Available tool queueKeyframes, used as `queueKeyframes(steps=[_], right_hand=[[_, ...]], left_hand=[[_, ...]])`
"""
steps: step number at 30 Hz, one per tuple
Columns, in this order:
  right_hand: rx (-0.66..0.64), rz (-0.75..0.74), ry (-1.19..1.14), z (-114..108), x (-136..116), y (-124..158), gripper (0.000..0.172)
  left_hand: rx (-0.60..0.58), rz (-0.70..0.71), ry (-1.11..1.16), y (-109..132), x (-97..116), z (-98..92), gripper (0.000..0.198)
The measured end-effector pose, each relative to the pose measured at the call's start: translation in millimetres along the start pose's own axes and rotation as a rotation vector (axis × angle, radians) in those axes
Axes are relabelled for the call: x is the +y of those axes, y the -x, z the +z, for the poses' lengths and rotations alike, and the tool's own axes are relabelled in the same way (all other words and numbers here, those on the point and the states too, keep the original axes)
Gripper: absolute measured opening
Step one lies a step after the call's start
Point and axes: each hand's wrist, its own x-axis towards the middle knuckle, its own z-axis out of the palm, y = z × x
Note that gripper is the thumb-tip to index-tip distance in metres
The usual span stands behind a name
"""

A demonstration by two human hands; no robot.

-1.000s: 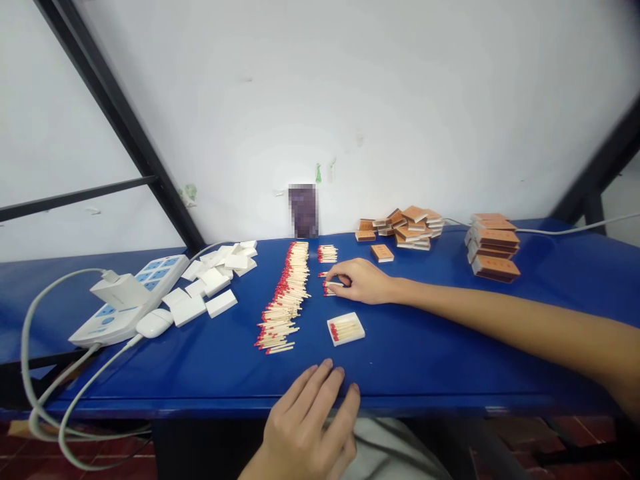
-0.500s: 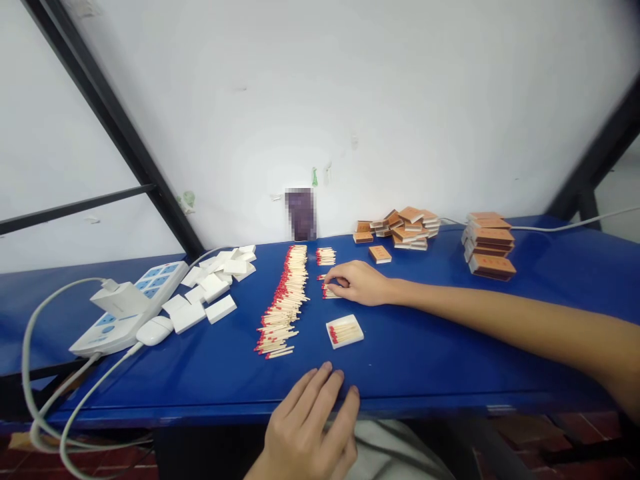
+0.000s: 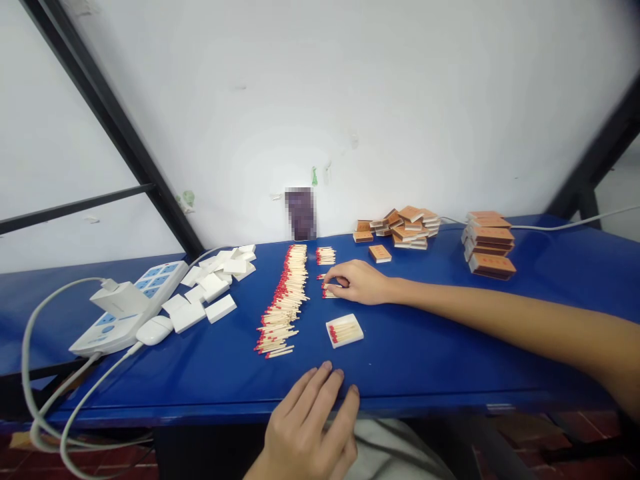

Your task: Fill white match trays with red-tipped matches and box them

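Only the view shifted; right hand [image 3: 359, 281] stays at matches [image 3: 330, 295].

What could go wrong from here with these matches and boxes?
The right hand could scatter the small match group nearest it. The right forearm might brush the uneven matchbox stack beyond it and topple some. The left hand could bump the open tray and spill its matches.

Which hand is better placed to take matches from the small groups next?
Probably the right hand: it is at a small group of matches. The left hand is farther away, at the front edge of the blue table, with the matchbox tray in between.
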Motion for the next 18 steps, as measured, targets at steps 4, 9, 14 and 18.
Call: queueKeyframes(steps=[4,9,14,18], right_hand=[[0.017,-0.030,-0.023,2.0,2.9,-0.1,0.024],[0.007,-0.019,-0.041,3.3,5.5,-0.9,0.023],[0.006,0.004,-0.028,3.2,4.6,-1.1,0.023],[0.014,-0.001,-0.011,3.1,4.2,-0.7,0.022]], left_hand=[[0.004,0.007,-0.002,-0.2,0.3,-0.1,0.036],[0.011,0.013,-0.003,0.7,-0.7,1.3,0.036],[0.014,0.015,-0.009,0.4,-0.2,0.8,0.035],[0.011,0.011,0.000,0.1,0.0,0.5,0.036]])
